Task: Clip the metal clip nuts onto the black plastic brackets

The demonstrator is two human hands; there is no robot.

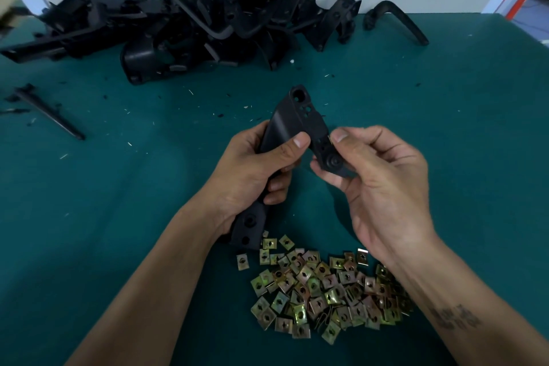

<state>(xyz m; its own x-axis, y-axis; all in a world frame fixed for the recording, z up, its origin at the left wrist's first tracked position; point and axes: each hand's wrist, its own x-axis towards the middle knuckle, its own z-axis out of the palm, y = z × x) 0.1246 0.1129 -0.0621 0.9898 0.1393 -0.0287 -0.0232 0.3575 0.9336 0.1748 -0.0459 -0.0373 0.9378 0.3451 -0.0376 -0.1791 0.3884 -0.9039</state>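
Above the green table (445,128), at its middle, the left hand (252,169) grips a black plastic bracket (292,125) around its waist, thumb across the front. The right hand (383,175) cups the bracket's lower lobe, thumb pressing at its right edge, where a sliver of brass-coloured clip nut (329,140) shows. I'd judge the nut is being seated; next, a firm push until its hole lines up. Loose clip nuts (320,288) are heaped near, between the forearms. More brackets (208,18) are piled far left.
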